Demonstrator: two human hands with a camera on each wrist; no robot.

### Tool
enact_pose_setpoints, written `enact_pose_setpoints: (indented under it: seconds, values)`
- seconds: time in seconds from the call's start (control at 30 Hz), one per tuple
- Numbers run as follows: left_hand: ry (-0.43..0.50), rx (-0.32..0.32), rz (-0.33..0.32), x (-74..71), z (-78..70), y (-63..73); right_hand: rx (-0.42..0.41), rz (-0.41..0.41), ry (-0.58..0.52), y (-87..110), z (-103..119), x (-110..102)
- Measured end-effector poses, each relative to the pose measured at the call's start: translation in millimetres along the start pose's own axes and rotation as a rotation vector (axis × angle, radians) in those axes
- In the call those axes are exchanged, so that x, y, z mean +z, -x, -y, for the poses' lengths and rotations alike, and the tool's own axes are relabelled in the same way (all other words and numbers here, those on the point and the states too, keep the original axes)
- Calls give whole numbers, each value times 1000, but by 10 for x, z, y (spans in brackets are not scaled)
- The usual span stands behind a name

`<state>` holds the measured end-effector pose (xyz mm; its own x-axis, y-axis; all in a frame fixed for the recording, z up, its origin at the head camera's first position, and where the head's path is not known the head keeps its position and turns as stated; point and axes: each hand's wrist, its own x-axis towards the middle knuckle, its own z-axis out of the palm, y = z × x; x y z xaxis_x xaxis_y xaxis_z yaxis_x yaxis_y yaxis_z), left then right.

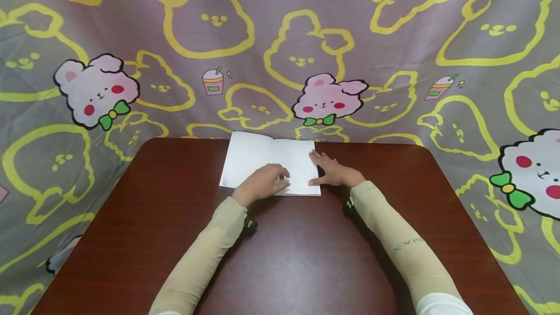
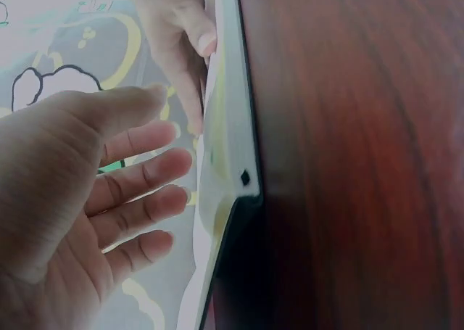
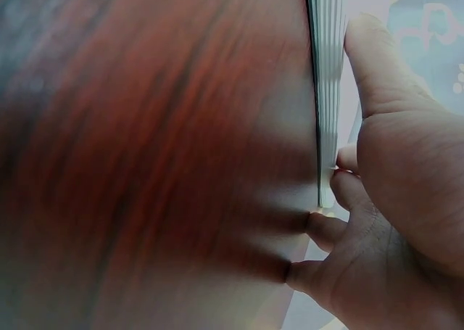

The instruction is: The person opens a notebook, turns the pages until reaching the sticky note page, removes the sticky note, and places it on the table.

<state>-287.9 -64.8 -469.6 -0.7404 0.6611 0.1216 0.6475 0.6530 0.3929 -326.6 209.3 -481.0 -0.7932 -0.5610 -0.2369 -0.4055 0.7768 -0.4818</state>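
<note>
An open book [image 1: 251, 152] with white pages lies at the far side of the table. My left hand [image 1: 262, 183] is over its near part, across the middle. In the left wrist view the left fingers [image 2: 138, 172] are loosely bent, with a gap between them and the pages and nothing held. At the book's right edge my right hand [image 1: 336, 171] is spread, its thumb [image 3: 377, 62] lying on the page margin. Some of its other fingertips touch the table just beyond the page block [image 3: 330, 91].
The dark red-brown wooden table [image 1: 280, 256] has rounded far corners. A grey curtain [image 1: 385, 52] printed with yellow outlines and white bunny faces hangs around its back and sides. Small black devices [image 1: 250, 225] are worn at both wrists, over beige sleeves.
</note>
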Motion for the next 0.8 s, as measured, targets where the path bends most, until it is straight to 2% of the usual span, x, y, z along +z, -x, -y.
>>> enact_pose_setpoints:
  seconds: [0.2, 0.8]
  values:
    - [1, 8, 39, 62, -28, -40, 9, -7, -8, -16, -37, 18]
    - [5, 17, 51, 109, -20, -64, -8, -13, 2, -31, -56, 43]
